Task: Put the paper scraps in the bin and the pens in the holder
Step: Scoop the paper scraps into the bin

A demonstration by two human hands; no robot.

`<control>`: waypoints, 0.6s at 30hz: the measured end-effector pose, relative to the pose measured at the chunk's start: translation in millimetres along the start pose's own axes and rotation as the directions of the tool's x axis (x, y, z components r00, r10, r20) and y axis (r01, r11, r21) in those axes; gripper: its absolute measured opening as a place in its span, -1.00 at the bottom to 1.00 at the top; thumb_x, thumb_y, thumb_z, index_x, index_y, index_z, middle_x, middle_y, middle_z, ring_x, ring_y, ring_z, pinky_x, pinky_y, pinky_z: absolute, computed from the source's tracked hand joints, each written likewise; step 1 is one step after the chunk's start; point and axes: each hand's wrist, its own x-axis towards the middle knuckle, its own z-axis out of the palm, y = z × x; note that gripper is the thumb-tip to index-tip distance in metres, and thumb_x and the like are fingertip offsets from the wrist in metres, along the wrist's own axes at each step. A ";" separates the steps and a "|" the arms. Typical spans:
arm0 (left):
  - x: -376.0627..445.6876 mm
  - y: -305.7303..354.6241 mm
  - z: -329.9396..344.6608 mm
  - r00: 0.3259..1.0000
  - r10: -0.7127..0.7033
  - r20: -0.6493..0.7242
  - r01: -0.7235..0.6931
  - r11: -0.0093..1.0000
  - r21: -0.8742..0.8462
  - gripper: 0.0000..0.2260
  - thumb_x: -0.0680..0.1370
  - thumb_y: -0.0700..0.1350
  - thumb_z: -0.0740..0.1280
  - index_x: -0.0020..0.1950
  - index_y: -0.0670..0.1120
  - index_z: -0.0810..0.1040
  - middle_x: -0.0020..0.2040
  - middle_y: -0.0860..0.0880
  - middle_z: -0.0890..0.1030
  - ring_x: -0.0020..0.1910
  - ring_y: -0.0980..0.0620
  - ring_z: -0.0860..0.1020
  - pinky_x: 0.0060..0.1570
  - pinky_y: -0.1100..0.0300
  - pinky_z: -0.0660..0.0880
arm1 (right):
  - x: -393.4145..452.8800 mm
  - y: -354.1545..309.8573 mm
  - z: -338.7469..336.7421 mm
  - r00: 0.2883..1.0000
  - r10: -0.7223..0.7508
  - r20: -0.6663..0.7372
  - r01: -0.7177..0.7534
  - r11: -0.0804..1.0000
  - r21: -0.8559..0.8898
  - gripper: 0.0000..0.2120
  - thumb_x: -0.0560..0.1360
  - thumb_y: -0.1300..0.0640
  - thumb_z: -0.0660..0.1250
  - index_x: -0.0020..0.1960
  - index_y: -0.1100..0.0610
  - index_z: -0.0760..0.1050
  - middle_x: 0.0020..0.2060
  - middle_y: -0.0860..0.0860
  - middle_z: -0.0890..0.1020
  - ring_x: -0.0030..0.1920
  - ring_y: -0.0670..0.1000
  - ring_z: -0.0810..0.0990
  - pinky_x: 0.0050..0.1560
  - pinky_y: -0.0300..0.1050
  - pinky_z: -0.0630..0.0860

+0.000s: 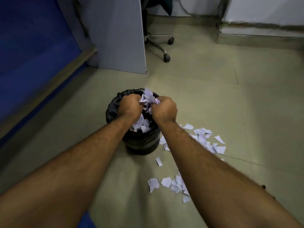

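Observation:
A black bin (141, 142) lined with a black bag stands on the floor in the middle of the view. My left hand (129, 106) and my right hand (164, 109) are together above its opening, both closed around a bunch of white paper scraps (148, 97). More scraps (141, 125) lie inside the bin. Loose scraps (207, 140) are scattered on the floor right of the bin, and another patch of scraps (167, 183) lies nearer to me, partly hidden by my right forearm. No pens or holder are in view.
A grey partition panel (118, 35) stands behind the bin to the left. An office chair base with castors (164, 46) is behind it. A blue wall panel (32, 55) runs along the left. A low ledge (259, 33) is at the far right.

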 end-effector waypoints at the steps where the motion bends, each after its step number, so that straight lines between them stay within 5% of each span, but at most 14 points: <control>1: 2.8 -9.9 3.9 1.000 -0.015 0.024 0.015 1.000 0.028 -0.83 0.53 -0.12 0.32 -0.25 -0.12 0.55 -0.17 -0.16 0.62 -0.16 -0.18 0.59 -0.26 0.14 0.41 | 0.0 -1.2 11.2 0.999 -0.009 0.051 0.013 0.997 -0.076 -0.87 0.49 0.14 0.33 -0.06 0.15 0.64 -0.13 0.16 0.68 -0.13 0.22 0.59 -0.19 -0.17 0.37; 7: 2.2 -22.2 9.3 0.993 -0.076 0.095 0.066 0.992 0.106 -0.87 0.52 -0.18 0.33 0.00 -0.03 0.64 0.00 -0.08 0.67 -0.09 -0.14 0.61 -0.22 0.14 0.50 | -7.3 -4.4 25.9 0.981 -0.079 0.179 0.121 0.964 -0.235 -0.73 0.48 0.13 0.39 0.18 0.07 0.62 0.08 0.06 0.69 0.11 0.12 0.63 -0.04 -0.18 0.46; 10: -0.7 -8.8 -2.1 0.993 -0.027 0.116 0.026 1.000 0.016 -0.73 0.46 -0.28 0.34 0.10 -0.04 0.63 0.04 -0.09 0.67 -0.07 -0.12 0.64 -0.13 0.08 0.61 | -7.9 -3.7 15.9 0.995 -0.051 0.087 0.063 0.989 -0.131 -0.62 0.44 0.21 0.32 0.23 0.01 0.61 0.12 0.02 0.68 0.13 0.09 0.63 0.11 -0.15 0.52; 15: -40.9 44.9 1.0 0.982 0.170 0.078 -0.156 0.974 -0.162 -0.78 0.47 -0.23 0.31 0.00 -0.02 0.68 -0.13 -0.02 0.70 -0.12 -0.02 0.65 -0.08 0.13 0.61 | -11.5 15.0 -19.8 0.991 0.035 -0.130 -0.022 0.995 0.100 -0.74 0.46 0.20 0.28 0.07 0.02 0.64 -0.05 -0.01 0.71 -0.01 0.06 0.65 0.00 -0.18 0.52; 18: -64.3 64.8 26.5 0.984 0.161 0.076 -0.149 0.979 -0.140 -0.72 0.48 -0.25 0.26 0.06 -0.03 0.68 -0.04 -0.05 0.71 -0.01 -0.06 0.65 0.01 0.10 0.60 | -13.0 40.9 -37.5 0.974 0.084 -0.210 -0.044 0.981 0.190 -0.77 0.48 0.21 0.27 0.04 0.02 0.64 -0.08 -0.02 0.71 -0.04 0.04 0.65 0.00 -0.12 0.56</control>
